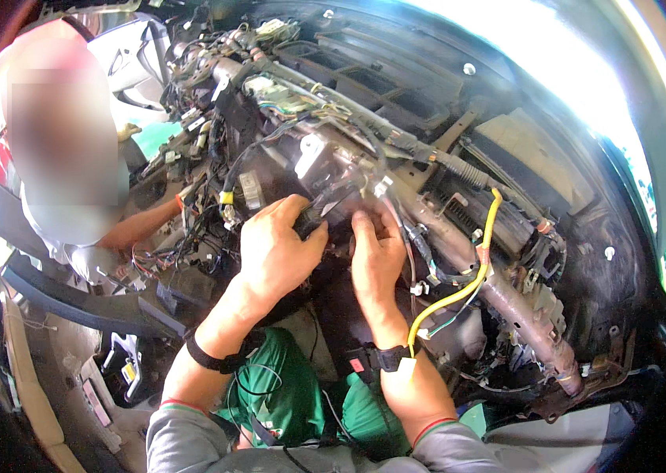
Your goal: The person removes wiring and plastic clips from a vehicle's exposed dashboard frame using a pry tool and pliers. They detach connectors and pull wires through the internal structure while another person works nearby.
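Observation:
Both my hands work at the middle of a stripped car dashboard. My left hand point(282, 248) is closed, with thumb and index finger about a dark strand of wiring point(333, 197) whose exact form is blurred. Close by on the right, my right hand point(378, 256) has its fingers curled in; what they pinch is hidden. A small white connector point(383, 187) sits just above the right hand's fingers. Beyond the hands is a white bracket-like part point(311, 158). A pale boxy connector point(251, 190) and a yellow-taped wire point(227, 197) lie left of my left hand.
A bare metal crossbeam point(506, 299) runs diagonally across the dashboard. A thick yellow cable point(459, 293) loops beside my right forearm. Tangled wiring point(199, 213) hangs at left, where another person's arm point(144, 225) reaches in. The windshield opening is at upper right.

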The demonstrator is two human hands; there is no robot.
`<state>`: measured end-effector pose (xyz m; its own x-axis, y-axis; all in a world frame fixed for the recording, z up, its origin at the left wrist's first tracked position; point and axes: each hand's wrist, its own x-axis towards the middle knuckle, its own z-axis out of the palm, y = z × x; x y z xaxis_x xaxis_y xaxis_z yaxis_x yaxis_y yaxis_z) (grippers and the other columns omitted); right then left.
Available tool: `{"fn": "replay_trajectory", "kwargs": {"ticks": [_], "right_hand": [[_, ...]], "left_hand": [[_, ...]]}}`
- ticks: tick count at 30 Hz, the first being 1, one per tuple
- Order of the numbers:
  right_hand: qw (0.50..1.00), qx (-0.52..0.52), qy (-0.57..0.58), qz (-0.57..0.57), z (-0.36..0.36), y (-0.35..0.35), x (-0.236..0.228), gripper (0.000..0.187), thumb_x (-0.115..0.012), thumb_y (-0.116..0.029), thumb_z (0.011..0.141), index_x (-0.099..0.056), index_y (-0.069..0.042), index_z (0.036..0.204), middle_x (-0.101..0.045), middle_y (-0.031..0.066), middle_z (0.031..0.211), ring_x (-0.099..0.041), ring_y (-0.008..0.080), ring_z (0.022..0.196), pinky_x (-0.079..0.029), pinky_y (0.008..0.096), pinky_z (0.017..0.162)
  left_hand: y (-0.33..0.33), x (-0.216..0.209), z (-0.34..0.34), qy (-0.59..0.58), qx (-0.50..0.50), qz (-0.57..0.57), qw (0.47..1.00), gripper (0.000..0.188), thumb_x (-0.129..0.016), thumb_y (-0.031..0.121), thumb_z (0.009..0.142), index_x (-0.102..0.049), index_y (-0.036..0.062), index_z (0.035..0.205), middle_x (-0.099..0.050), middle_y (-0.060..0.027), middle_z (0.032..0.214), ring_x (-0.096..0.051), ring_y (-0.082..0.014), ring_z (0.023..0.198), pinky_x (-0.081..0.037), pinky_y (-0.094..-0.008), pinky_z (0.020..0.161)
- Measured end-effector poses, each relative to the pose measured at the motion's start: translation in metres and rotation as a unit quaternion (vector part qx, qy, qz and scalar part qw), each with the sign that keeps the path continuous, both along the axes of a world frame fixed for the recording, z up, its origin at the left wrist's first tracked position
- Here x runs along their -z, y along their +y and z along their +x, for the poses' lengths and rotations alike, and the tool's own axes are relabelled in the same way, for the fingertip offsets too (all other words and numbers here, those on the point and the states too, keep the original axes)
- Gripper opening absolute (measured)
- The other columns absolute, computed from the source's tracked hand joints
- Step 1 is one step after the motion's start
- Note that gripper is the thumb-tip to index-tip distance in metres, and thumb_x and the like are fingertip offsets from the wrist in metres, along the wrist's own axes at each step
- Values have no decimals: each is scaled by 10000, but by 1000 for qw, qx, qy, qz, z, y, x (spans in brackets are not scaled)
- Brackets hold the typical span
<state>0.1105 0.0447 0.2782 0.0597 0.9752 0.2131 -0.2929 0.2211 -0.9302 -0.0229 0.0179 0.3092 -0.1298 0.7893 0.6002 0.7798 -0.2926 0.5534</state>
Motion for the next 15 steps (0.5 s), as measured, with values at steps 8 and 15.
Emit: {"fn": "replay_trajectory", "kwargs": {"ticks": [8, 15], "right_hand": [[986, 56, 151, 34, -22, 8, -17, 141, -530, -139, 987, -562, -48, 885, -491, -58, 706, -410, 23, 577, -336, 203, 513], [972, 54, 227, 4, -34, 6, -29, 160, -554, -164, 958, -597, -19, 906, -490, -32, 669, -425, 54, 496, -330, 215, 458]], "left_hand": [[1, -16, 9, -38, -1, -52, 998, 221, -723, 118, 741, -656, -20, 900, -665, -200, 795, -683, -322, 761, -520, -376, 708], [4, -13, 12, -61, 9, -53, 997, 236, -733, 116, 730, -629, -13, 899, -644, -205, 796, -652, -386, 778, -514, -407, 684]]}}
